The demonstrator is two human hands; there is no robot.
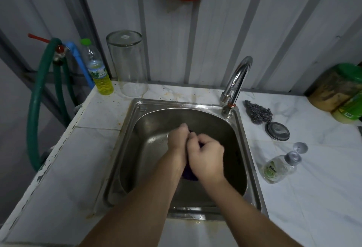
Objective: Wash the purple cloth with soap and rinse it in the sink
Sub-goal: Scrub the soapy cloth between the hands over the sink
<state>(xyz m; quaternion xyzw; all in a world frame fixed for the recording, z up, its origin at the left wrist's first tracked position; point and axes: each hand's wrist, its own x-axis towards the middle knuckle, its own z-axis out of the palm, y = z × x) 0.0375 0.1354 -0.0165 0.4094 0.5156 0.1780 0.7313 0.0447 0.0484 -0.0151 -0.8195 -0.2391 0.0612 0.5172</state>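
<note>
Over the one sink (252, 178), two hands, left hand (177, 141) and right hand (207, 158), grip one purple cloth (189, 175)

Labels on the two bottles are too blurred to read.

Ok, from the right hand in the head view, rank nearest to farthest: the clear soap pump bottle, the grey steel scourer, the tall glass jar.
1. Clear soap pump bottle, lying right of the right hand.
2. Grey steel scourer, back right by the tap.
3. Tall glass jar, back left.
</note>
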